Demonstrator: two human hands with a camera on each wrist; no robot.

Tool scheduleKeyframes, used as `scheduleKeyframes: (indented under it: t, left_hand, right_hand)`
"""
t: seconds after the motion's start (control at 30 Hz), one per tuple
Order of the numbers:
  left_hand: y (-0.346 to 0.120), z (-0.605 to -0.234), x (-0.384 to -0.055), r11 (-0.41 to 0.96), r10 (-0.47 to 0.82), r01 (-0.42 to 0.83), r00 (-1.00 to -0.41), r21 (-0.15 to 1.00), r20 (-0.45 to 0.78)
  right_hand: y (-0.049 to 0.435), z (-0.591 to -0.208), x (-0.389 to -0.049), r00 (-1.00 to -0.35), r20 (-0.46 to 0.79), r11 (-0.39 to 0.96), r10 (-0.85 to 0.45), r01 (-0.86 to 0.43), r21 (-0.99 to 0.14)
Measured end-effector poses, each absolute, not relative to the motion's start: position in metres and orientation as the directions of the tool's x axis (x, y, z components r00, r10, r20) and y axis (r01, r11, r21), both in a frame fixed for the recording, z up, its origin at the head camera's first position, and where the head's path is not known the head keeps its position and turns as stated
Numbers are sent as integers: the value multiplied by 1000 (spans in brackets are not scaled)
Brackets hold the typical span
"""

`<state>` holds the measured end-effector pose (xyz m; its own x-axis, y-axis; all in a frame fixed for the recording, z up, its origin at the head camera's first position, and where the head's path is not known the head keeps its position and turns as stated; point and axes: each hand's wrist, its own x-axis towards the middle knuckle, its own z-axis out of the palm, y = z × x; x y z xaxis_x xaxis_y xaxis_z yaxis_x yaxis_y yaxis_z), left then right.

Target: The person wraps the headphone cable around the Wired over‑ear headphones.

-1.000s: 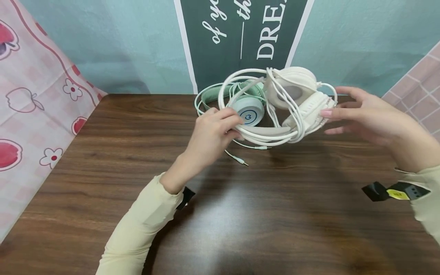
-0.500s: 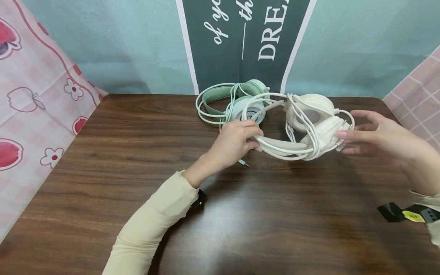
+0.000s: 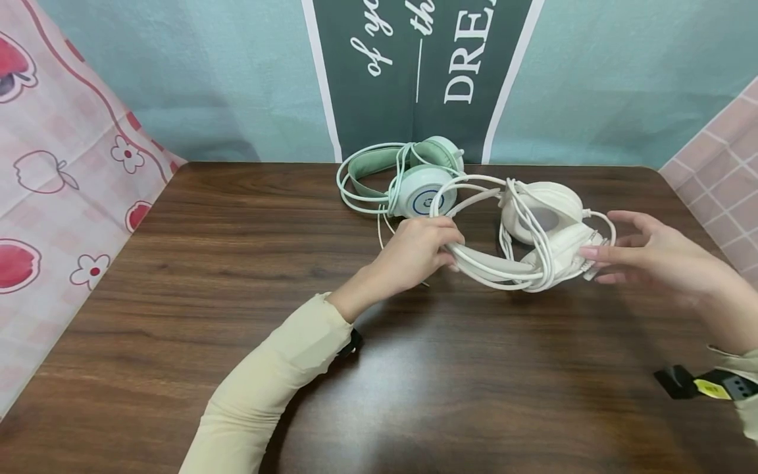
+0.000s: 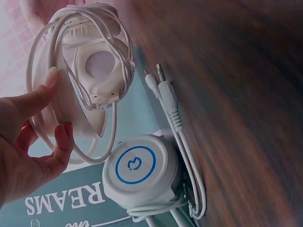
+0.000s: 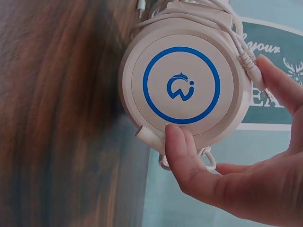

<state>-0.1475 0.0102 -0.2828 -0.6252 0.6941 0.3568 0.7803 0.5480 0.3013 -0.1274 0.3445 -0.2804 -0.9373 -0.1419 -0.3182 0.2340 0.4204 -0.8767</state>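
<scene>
White headphones [image 3: 556, 253], bound in loops of their own cable, are held between both hands over the table's right half. My left hand [image 3: 417, 247] grips the headband and the cable loops beside it. At the other end, my right hand [image 3: 663, 253] spans the outer ear cup. Its thumb and fingers hold the cup's rim, near a cable plug [image 5: 253, 75] in the right wrist view. A blue ring and logo mark that cup [image 5: 182, 85]. Behind my left hand lie mint-green headphones [image 3: 423, 187], their thin cable wound around them.
A dark wood table [image 3: 237, 263] lies beneath. Blue cloth [image 3: 237, 85] with a dark lettered panel [image 3: 414, 79] hangs along the back edge. Patterned pink cloth [image 3: 71, 197] borders the left, pink tiles [image 3: 725, 158] the right. Mint cable plugs [image 4: 163, 90] stick out beside the mint headphones.
Both hands have carried the white headphones right and toward the front, and lower. The mint-green headphones stay in place and are now less covered.
</scene>
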Motion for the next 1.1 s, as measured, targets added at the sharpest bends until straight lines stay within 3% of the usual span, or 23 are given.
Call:
scheduleKeyframes:
  t: [0.33, 0.57, 0.7, 0.83, 0.97, 1.1]
  left_hand:
    - [17, -287, -151, 550, 715, 778, -627, 304, 311]
    - [19, -282, -154, 569, 734, 773, -632, 281, 251]
    - [20, -281, -157, 575, 749, 769, -632, 279, 198]
    - [23, -280, -161, 585, 761, 758, -636, 287, 129]
    - [28, -280, -165, 609, 762, 738, -646, 291, 46]
    - [33, -281, -169, 632, 755, 722, -656, 282, -10]
  right_hand:
    - [338, -281, -112, -973, -205, 584, -110, 103, -805]
    - [330, -272, -108, -995, -81, 796, -53, 7, -605]
    - [326, -271, -106, -998, -51, 813, -22, 12, -582]
    - [325, -273, -102, -995, -97, 754, 21, 80, -653]
    - [324, -277, -101, -990, -138, 609, -26, 93, -788]
    - [322, -280, -102, -990, -134, 550, -33, 94, -830]
